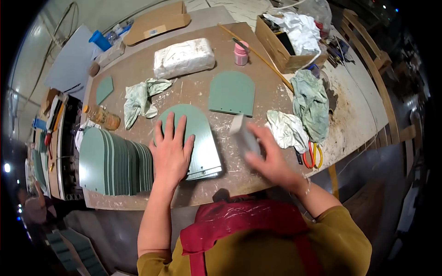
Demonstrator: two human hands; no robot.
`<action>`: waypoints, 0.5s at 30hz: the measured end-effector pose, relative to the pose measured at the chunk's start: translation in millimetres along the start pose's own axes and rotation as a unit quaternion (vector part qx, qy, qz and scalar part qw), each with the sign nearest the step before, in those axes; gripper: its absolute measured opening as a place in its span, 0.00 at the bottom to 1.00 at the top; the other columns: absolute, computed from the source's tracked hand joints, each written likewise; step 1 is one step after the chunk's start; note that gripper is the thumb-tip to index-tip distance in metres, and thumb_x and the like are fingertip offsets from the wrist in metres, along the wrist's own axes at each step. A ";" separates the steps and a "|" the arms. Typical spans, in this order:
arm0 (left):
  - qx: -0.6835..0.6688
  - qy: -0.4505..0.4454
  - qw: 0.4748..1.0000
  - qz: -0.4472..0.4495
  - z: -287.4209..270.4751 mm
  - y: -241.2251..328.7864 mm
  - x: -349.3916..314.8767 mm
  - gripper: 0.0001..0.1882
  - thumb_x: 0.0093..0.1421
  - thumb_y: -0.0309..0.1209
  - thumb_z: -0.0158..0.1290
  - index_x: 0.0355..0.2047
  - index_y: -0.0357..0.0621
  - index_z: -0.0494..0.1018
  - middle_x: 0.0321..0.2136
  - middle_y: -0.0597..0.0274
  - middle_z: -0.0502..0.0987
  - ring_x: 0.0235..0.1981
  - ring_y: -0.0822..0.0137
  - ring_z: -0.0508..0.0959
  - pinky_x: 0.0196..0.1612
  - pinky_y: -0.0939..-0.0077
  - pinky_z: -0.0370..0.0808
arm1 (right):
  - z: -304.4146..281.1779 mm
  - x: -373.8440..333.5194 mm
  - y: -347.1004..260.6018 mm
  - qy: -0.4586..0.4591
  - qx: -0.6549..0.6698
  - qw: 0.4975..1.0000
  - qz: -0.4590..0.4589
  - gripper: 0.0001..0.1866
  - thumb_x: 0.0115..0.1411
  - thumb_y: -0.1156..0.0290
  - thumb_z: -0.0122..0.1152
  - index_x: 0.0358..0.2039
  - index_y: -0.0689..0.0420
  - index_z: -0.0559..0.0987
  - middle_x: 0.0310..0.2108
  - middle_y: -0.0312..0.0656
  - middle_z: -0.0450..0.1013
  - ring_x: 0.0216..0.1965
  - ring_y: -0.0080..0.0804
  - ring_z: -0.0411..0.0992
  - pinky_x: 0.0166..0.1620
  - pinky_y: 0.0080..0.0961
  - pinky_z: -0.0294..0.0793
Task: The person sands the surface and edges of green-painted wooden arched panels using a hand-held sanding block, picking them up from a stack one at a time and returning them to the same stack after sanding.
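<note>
My left hand (pixel 172 154) lies flat with fingers spread on a green round-topped panel (pixel 201 138). Another panel's edge shows beneath that one at its lower corner. To the right of the panel, my right hand (pixel 272 161) grips a grey rectangular block (pixel 244 137), a little blurred and apart from the panel. Beside my left wrist, a stack of like green panels (pixel 115 165) leans in a row. A single green panel (pixel 232 93) rests farther back on the brown tabletop (pixel 193 193).
A white wrapped bundle (pixel 184 58), pink bottle (pixel 241 54) and thin stick (pixel 262 62) lie toward the back. Stained rags (pixel 309 106), orange-handled scissors (pixel 314 156) and a cardboard box (pixel 287 62) occupy the right. At left are a plastic bottle (pixel 102 117) and a crumpled cloth (pixel 140 101).
</note>
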State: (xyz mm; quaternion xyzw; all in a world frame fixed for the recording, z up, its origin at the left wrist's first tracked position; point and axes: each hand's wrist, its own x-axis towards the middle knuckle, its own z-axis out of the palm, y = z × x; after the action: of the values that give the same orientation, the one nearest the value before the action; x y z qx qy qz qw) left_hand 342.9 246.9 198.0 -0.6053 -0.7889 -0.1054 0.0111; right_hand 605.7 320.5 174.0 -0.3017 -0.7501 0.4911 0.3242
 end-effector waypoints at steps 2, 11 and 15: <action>0.009 0.017 1.000 -0.002 3.5 -3.9 -4.6 0.29 0.66 0.45 0.50 0.66 0.57 0.63 0.69 0.57 0.58 0.68 0.43 0.57 0.59 0.35 0.60 | 15.1 -1.8 -15.6 -0.116 -0.067 0.989 -0.067 0.39 0.57 0.53 0.67 0.67 0.52 0.66 0.54 0.53 0.64 0.54 0.51 0.69 0.57 0.42 0.69; 0.034 -0.002 0.999 -0.009 -3.4 0.4 0.1 0.29 0.67 0.45 0.48 0.67 0.55 0.63 0.70 0.55 0.57 0.67 0.41 0.58 0.59 0.35 0.61 | 28.8 45.8 -20.2 -0.045 -0.205 0.973 -0.096 0.35 0.55 0.58 0.69 0.63 0.50 0.72 0.46 0.53 0.66 0.43 0.52 0.71 0.46 0.40 0.74; 0.033 0.001 0.999 0.010 -2.3 4.6 1.6 0.28 0.67 0.45 0.48 0.66 0.54 0.64 0.70 0.55 0.58 0.67 0.41 0.59 0.58 0.37 0.62 | 36.6 71.8 -11.4 -0.023 -0.179 0.983 -0.028 0.33 0.56 0.58 0.67 0.62 0.50 0.73 0.44 0.53 0.66 0.43 0.51 0.72 0.45 0.41 0.74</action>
State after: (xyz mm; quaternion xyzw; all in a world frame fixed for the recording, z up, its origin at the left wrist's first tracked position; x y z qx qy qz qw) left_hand 346.6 249.1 201.2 -0.6127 -0.7856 -0.0794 0.0332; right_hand 531.8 352.2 187.0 -0.3221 -0.8415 0.3461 0.2614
